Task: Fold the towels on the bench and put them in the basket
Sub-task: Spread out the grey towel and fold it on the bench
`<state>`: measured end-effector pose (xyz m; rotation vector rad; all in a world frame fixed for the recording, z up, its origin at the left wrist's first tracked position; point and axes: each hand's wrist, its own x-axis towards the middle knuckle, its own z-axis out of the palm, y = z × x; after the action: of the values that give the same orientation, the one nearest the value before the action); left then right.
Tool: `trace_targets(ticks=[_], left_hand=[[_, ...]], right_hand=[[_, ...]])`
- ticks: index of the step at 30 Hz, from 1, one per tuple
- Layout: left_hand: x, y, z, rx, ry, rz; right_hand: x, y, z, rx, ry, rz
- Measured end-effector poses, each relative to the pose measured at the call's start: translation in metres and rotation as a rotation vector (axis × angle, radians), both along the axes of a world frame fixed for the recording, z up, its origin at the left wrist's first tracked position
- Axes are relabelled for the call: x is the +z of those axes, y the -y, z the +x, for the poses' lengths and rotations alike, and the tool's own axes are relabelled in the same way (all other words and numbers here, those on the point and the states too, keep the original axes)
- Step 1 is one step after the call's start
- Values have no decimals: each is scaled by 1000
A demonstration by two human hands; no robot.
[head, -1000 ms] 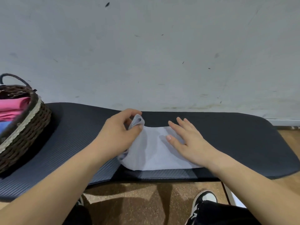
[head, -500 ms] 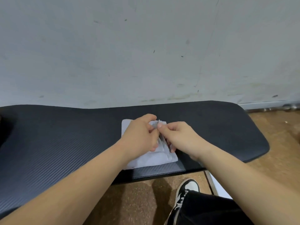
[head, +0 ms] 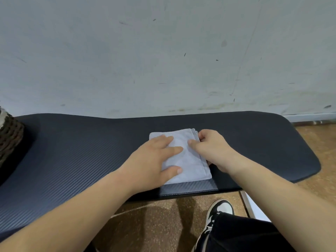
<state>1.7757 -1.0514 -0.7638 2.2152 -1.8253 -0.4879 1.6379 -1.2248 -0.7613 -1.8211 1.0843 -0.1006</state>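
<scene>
A pale lavender towel (head: 189, 160), folded into a small rectangle, lies on the black padded bench (head: 81, 153) near its front edge. My left hand (head: 154, 159) lies flat on the towel's left half with straight fingers. My right hand (head: 211, 148) is at the towel's right edge, its thumb on top and its fingers curled around the stacked layers there. A sliver of the dark woven basket (head: 9, 137) shows at the far left edge of the bench; its inside is out of view.
A scuffed white wall (head: 163, 60) rises right behind the bench. Below the bench's front edge is brown floor (head: 154, 224), with my black trouser leg and a black-and-white shoe (head: 218, 215) at the lower right.
The towel has been folded over into a narrower rectangle. My left hand has let go of the cloth and now lies flat on it. My right hand has shifted to the right edge.
</scene>
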Motion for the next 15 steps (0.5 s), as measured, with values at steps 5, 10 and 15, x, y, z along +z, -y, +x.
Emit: trace_targets(ticks=[5, 10, 15], left_hand=[[-24, -4, -7, -44, 196, -53], [-32, -13, -8, -58, 197, -136], [-17, -25, -4, 139, 129, -195]], right_hand=[[2, 2, -11, 217, -109, -521], [-12, -11, -28, 649, -57, -618], [-18, -18, -37, 702, -276, -574]])
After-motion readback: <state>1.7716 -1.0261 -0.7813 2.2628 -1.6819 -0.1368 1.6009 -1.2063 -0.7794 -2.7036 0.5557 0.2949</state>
